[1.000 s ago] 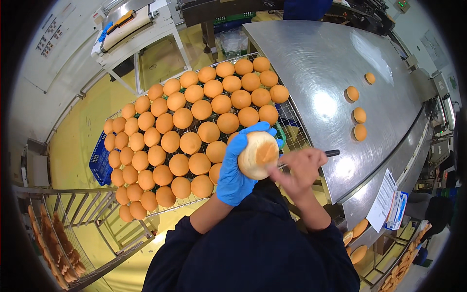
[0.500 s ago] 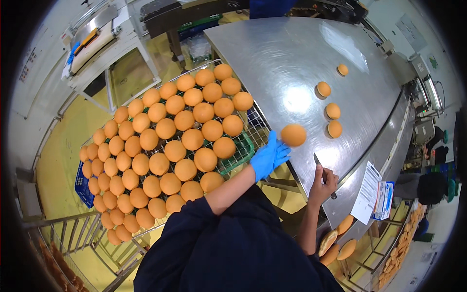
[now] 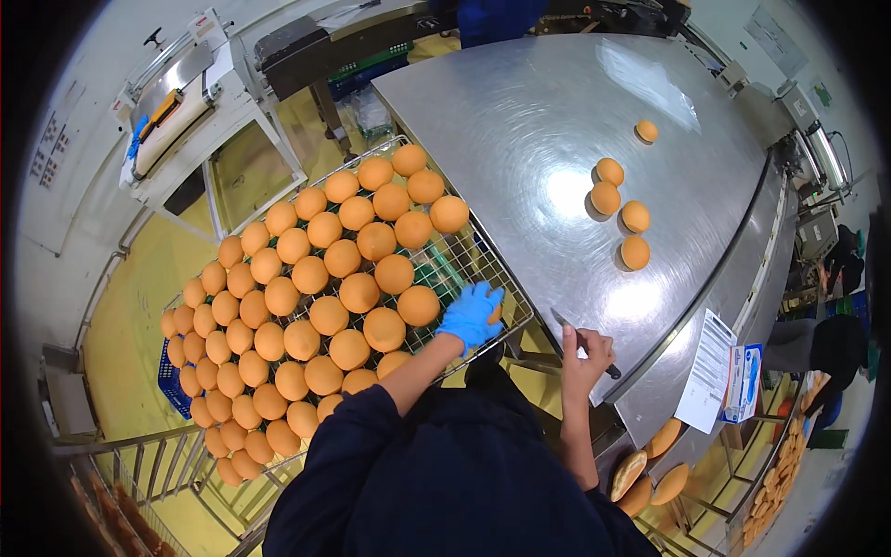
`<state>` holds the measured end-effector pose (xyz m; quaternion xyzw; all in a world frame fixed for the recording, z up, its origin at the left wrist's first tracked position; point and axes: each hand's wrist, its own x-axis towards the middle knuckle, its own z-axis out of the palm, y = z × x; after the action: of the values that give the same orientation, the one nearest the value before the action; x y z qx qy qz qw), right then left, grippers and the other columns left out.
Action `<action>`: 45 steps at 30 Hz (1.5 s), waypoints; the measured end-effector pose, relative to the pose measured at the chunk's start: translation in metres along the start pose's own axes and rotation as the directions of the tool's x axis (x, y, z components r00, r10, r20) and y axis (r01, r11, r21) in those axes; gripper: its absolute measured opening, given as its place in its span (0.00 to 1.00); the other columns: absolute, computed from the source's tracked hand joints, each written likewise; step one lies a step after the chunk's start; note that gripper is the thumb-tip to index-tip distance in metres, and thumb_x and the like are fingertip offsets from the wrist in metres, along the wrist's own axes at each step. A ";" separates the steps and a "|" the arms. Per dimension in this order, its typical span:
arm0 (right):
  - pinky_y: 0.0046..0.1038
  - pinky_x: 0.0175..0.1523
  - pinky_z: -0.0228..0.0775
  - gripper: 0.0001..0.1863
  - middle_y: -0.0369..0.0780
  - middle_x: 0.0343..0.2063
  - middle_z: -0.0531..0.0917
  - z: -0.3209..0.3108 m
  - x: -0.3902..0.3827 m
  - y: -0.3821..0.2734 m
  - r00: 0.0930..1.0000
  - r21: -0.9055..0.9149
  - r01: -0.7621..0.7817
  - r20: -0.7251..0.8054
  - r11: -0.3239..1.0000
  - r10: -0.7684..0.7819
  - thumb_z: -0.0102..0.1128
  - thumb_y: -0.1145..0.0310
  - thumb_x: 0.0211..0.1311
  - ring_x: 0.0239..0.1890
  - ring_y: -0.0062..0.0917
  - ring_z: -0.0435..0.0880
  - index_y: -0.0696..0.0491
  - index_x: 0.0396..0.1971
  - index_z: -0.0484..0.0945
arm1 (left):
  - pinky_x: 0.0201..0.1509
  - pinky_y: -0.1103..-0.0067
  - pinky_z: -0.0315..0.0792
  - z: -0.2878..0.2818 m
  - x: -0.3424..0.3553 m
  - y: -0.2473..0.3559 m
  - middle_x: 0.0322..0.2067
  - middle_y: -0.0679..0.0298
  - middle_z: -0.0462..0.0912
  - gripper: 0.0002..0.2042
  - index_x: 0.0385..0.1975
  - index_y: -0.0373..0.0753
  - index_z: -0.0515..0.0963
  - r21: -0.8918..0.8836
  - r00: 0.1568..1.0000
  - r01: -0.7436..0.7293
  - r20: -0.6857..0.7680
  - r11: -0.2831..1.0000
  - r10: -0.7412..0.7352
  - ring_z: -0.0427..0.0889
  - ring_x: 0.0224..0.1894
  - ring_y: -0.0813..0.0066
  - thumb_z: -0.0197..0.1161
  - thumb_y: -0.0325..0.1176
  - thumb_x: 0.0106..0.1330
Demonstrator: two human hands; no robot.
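My left hand (image 3: 471, 317), in a blue glove, is at the near right end of a wire rack (image 3: 506, 278). Its fingers curl over a round golden-brown bun (image 3: 497, 313), mostly hidden beneath them. Rows of similar buns (image 3: 329, 316) cover most of the rack. My bare right hand (image 3: 587, 355) grips a knife (image 3: 560, 318) by its dark handle above the metal table's near edge, blade pointing up and left. Several loose buns (image 3: 605, 198) lie on the steel table (image 3: 501, 121), apart from both hands.
A printed sheet (image 3: 703, 371) and a blue-and-white box (image 3: 742, 382) lie at the table's right edge. More buns (image 3: 670, 485) rest below them. A white machine (image 3: 172, 121) stands far left. Another person (image 3: 826, 353) is at the right, near a bun-filled rack (image 3: 775, 483).
The bun beside my left hand now lies on the table with the others. My left hand has moved back over the rack and closed on another bun. The right hand still holds the knife.
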<state>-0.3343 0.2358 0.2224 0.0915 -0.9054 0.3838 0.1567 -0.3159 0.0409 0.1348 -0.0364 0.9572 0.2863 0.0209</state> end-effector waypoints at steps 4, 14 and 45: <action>0.30 0.45 0.51 0.10 0.32 0.17 0.73 0.002 -0.008 -0.049 0.982 0.122 0.161 0.076 0.979 -0.170 0.67 0.62 0.46 0.30 0.26 0.68 0.51 0.22 0.76 | 0.56 0.68 0.66 -0.041 -0.032 0.037 0.47 0.55 0.67 0.29 0.56 0.41 0.63 -0.972 0.992 0.061 0.035 0.227 -0.121 0.70 0.51 0.59 0.61 0.44 0.55; 0.30 0.43 0.48 0.14 0.31 0.22 0.75 0.018 -0.031 -0.104 0.900 0.053 0.431 -0.101 0.901 -0.425 0.72 0.60 0.36 0.32 0.26 0.69 0.48 0.20 0.75 | 0.61 0.64 0.64 -0.156 -0.140 0.073 0.52 0.54 0.67 0.35 0.58 0.38 0.58 -0.832 0.937 -0.338 -0.254 -0.440 -0.240 0.67 0.57 0.55 0.61 0.49 0.54; 0.28 0.44 0.49 0.10 0.28 0.15 0.71 0.047 -0.062 -0.159 0.950 0.201 0.293 0.045 0.935 -0.308 0.68 0.61 0.46 0.28 0.21 0.66 0.49 0.20 0.76 | 0.57 0.66 0.67 -0.150 -0.178 0.025 0.52 0.53 0.69 0.35 0.56 0.35 0.62 -0.802 0.792 -0.584 -0.597 0.124 -0.131 0.70 0.55 0.57 0.62 0.52 0.53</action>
<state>-0.2413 0.0949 0.2758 0.2580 -0.8448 0.4370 0.1694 -0.1438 -0.0102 0.2846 0.0375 0.4941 0.8066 -0.3222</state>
